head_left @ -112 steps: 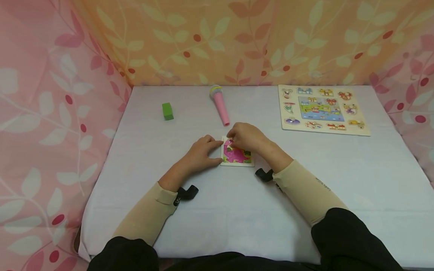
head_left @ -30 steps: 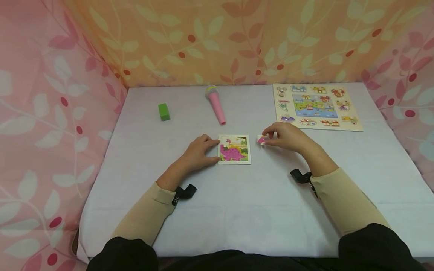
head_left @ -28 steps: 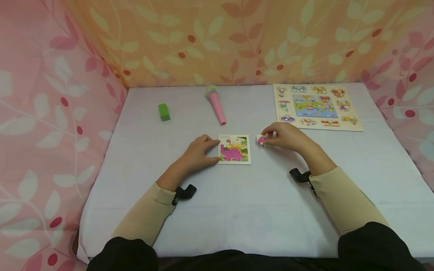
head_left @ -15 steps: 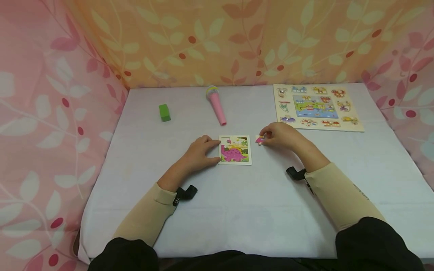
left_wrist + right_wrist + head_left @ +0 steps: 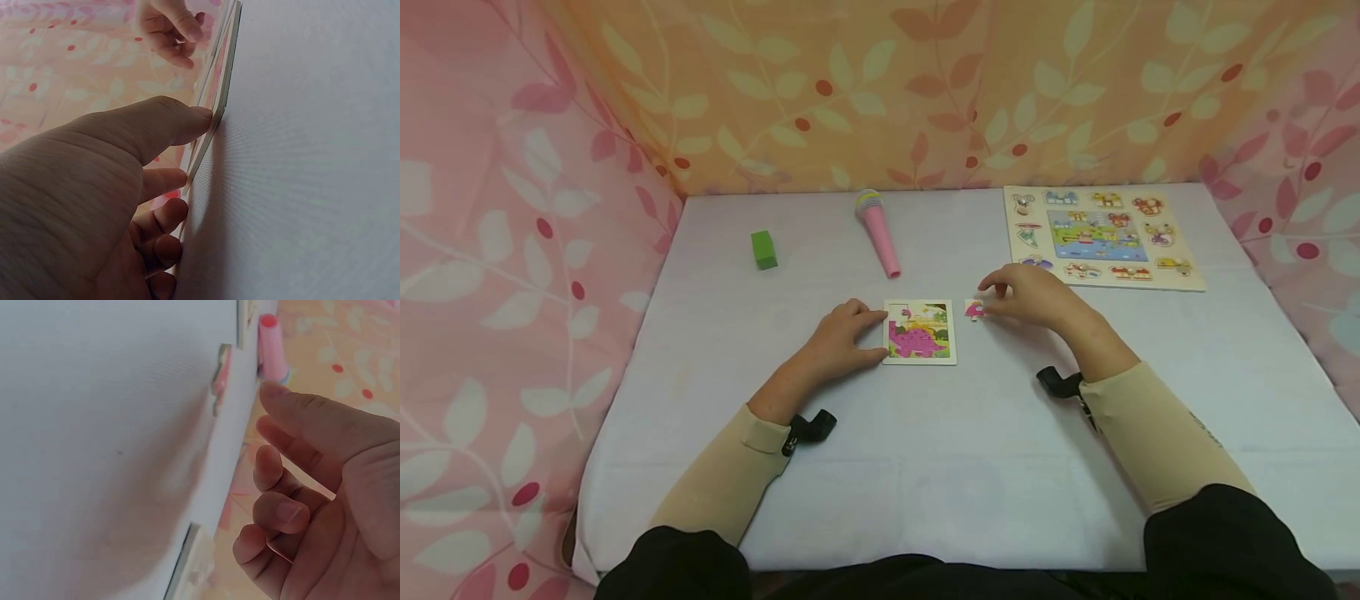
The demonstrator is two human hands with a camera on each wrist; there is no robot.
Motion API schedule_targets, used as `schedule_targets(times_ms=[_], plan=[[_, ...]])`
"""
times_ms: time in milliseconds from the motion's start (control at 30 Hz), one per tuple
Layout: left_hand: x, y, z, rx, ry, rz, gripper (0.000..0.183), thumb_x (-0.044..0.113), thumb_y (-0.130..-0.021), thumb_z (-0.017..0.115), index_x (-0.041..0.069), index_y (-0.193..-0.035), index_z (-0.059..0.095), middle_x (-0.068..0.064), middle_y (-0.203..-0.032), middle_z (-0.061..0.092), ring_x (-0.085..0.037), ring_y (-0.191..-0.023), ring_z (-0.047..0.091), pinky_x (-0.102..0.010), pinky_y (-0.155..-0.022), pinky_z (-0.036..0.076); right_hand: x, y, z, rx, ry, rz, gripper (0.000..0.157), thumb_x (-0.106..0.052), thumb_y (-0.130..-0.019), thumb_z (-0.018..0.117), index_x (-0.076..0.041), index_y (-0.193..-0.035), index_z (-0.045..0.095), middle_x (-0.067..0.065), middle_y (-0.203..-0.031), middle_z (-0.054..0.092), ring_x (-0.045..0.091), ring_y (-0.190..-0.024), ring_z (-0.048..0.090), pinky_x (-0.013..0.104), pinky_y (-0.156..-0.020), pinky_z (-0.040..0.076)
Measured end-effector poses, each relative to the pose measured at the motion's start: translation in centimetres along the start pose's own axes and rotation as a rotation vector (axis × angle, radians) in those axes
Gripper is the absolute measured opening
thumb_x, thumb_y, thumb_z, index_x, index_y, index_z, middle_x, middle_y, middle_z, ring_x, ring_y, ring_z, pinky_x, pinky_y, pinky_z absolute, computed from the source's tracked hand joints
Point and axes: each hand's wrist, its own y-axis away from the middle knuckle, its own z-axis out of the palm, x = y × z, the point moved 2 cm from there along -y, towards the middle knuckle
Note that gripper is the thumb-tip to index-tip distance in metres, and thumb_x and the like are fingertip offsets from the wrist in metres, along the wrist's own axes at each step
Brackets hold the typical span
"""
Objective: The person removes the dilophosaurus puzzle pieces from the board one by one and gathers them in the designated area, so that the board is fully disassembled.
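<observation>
A small square jigsaw puzzle (image 5: 917,340) with a pink dinosaur lies flat in its pale frame mid-table. My left hand (image 5: 842,340) touches its left side, thumb at the lower corner and forefinger near the upper one. In the left wrist view the thumb rests against the puzzle's edge (image 5: 228,75), with the remaining fingers loosely bent. To the right of the frame a loose pink and white puzzle piece (image 5: 973,310) lies on the cloth. Just beside it is my right hand (image 5: 1033,296), fingers loosely bent and holding nothing; the right wrist view shows the piece (image 5: 222,378) apart from the fingers.
A pink toy microphone (image 5: 882,235) lies behind the puzzle. Farther left stands a green block (image 5: 764,250). At the back right is a large wooden peg puzzle board (image 5: 1105,275), close behind my right hand. Patterned curtains (image 5: 850,92) border the white-covered table (image 5: 925,467).
From the dinosaur puzzle my right hand carried a piece to the right and set it on the cloth. Its fingers have now let go and lifted slightly. My left hand keeps its place.
</observation>
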Motion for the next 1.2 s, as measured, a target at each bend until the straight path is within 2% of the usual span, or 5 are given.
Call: schedule_targets(times_ms=[400, 667, 800, 1033, 1200], plan=[[0.0, 0.0, -0.1, 0.001, 0.004, 0.006, 0.066, 0.037, -0.091, 0.077, 0.013, -0.149, 0.056, -0.005, -0.12, 0.053, -0.02, -0.105, 0.047, -0.037, -0.088, 0.042, -2.1, 0.8, -2.5, 0.105, 0.035, -0.086, 0.037, -0.023, -0.092, 0.079, -0.006, -0.124, 0.072, 0.011, -0.094, 0.056, 0.026, -0.084, 0.049, 0.04, -0.071, 0.038], [-0.2, -0.1, -0.1, 0.002, -0.003, 0.006, 0.067, 0.039, -0.091, 0.076, 0.013, -0.149, 0.055, -0.006, -0.122, 0.053, -0.021, -0.106, 0.048, -0.038, -0.089, 0.042, -4.2, 0.7, -3.5, 0.138, 0.044, -0.094, 0.037, -0.027, -0.093, 0.077, -0.01, -0.124, 0.072, 0.013, -0.095, 0.055, 0.026, -0.088, 0.049, 0.041, -0.075, 0.038], [-0.3, -0.1, 0.0, 0.004, -0.005, 0.005, 0.066, 0.039, -0.091, 0.076, 0.013, -0.149, 0.056, -0.006, -0.122, 0.053, -0.021, -0.107, 0.048, -0.037, -0.089, 0.042, -5.4, 0.4, -3.7, 0.141, 0.031, -0.086, 0.037, -0.031, -0.093, 0.076, -0.013, -0.125, 0.072, 0.012, -0.099, 0.059, 0.027, -0.093, 0.05, 0.042, -0.079, 0.04], [-0.2, 0.0, 0.1, 0.001, 0.014, 0.017, 0.066, 0.038, -0.091, 0.077, 0.012, -0.149, 0.056, -0.006, -0.122, 0.053, -0.022, -0.106, 0.047, -0.038, -0.09, 0.041, -6.8, -0.4, -3.3, 0.138, -0.011, -0.106, 0.037, -0.029, -0.092, 0.078, -0.013, -0.125, 0.072, 0.011, -0.121, 0.068, 0.032, -0.109, 0.058, 0.049, -0.095, 0.046], [-0.1, 0.0, -0.1, 0.005, 0.012, 0.024, 0.066, 0.038, -0.091, 0.077, 0.012, -0.148, 0.057, -0.006, -0.121, 0.053, -0.022, -0.106, 0.048, -0.038, -0.089, 0.042, -7.6, -1.2, -2.5, 0.11, -0.033, -0.12, 0.038, -0.03, -0.092, 0.078, -0.013, -0.126, 0.072, 0.011, -0.126, 0.068, 0.033, -0.114, 0.059, 0.05, -0.097, 0.046]])
